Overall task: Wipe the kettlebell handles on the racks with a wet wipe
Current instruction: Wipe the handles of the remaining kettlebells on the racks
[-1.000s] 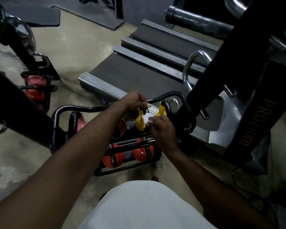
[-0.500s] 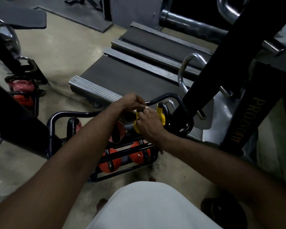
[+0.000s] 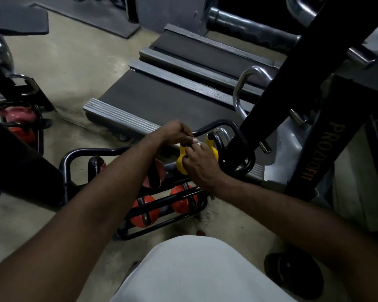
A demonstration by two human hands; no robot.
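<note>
A yellow kettlebell (image 3: 180,162) stands on the top tier of a low black tube rack (image 3: 79,154). My left hand (image 3: 177,132) grips the top of its handle from the left, fingers curled. My right hand (image 3: 202,163) is wrapped over the front of the handle and presses the wet wipe (image 3: 197,144) against it. Only a thin white sliver of the wipe shows between the two hands. Two orange kettlebells (image 3: 143,214) sit on the lower tier, and a dark pinkish one (image 3: 153,175) lies under my left forearm.
A treadmill deck (image 3: 162,94) lies just behind the rack. A thick black machine post (image 3: 292,73) slants down to the rack's right end. A second rack holding a pink kettlebell (image 3: 16,113) stands at the far left. A dark shoe (image 3: 292,276) rests on the concrete floor.
My right hand moved up and left onto the yellow handle, covering the wipe that was plainly visible before. My left hand kept its grip on the handle top.
</note>
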